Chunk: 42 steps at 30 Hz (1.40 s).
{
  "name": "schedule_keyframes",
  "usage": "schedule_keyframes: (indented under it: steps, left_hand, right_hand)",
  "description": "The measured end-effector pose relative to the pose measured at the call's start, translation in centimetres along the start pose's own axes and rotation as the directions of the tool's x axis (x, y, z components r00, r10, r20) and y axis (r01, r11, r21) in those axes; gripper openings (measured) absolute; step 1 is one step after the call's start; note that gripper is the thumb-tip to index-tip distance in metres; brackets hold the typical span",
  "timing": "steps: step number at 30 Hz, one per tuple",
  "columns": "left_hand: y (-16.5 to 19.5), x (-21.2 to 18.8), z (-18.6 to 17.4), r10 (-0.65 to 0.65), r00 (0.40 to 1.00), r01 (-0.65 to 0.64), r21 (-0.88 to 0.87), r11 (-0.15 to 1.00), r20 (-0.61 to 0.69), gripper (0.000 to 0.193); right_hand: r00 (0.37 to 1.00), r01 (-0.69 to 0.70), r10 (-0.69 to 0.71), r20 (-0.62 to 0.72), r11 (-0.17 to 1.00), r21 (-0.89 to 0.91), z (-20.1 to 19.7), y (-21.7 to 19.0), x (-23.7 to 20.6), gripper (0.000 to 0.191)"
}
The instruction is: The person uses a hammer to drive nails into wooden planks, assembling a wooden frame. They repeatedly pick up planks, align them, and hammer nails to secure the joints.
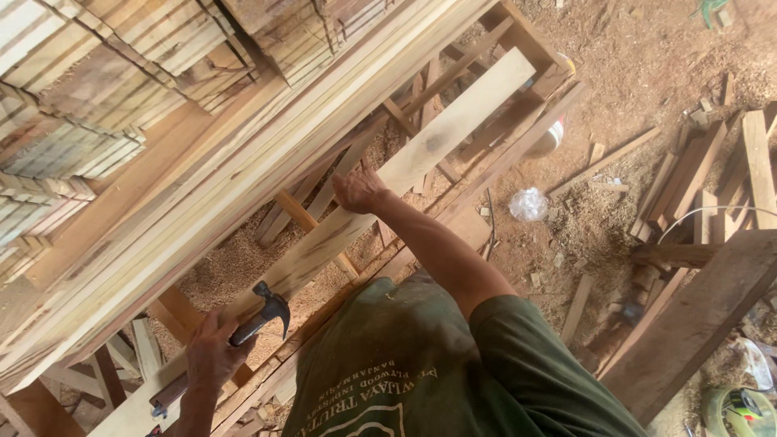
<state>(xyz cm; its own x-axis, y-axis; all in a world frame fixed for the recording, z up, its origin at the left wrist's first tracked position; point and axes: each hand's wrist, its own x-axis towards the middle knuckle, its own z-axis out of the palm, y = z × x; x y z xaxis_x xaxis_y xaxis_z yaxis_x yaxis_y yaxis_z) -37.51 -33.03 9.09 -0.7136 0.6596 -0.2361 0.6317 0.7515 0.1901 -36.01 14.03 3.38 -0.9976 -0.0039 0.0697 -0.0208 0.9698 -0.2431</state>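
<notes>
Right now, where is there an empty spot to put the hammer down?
The long plank is bare between the left hand, holding the hammer, and the right hand. The sawdust floor is open between the crumpled plastic and the scrap wood pile. The stacked boards are crowded.

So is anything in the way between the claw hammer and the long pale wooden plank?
Nothing visible. The left hand holds the dark-headed claw hammer directly over the long pale wooden plank, with no object between them. The right hand rests on the plank further along, well clear of the hammer's head.
</notes>
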Motion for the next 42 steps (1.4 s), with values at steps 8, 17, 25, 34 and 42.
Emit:
schedule_keyframes:
  steps: [8,17,25,34,42]
  left_hand:
    - [-2.5,0.3,2.7,-0.022,0.999,0.023,-0.023,0.999,0.036,0.056]
    - [-2.2,1.3,1.0,-0.039,0.977,0.043,-0.015,0.999,0.209,0.067]
    - [0.2,1.6,0.9,-0.032,0.990,0.024,0.062,0.998,0.134,0.064]
    - [1.5,1.7,-0.2,-0.043,0.999,0.041,0.087,0.995,0.016,0.078]
    - [4.5,0.9,-0.2,-0.145,0.989,0.144,-0.019,0.989,-0.026,0.059]
  right_hand:
    - [0.824,-0.293,0.176,0.538,0.946,0.139,0.6,-2.8,1.0,0.030]
    - [0.898,-0.076,0.134,-0.418,0.985,0.153,0.7,-2.3,-1.8,0.024]
    - [0.866,-0.339,0.454,-0.208,0.840,0.423,-1.9,1.5,-8.6,0.026]
    - [0.603,-0.167,0.794,0.082,0.025,0.986,-6.2,9.6,-12.1,0.019]
    - [0.436,-0.197,0.860,-0.267,0.380,0.904,-11.5,19.4,-11.4,0.027]
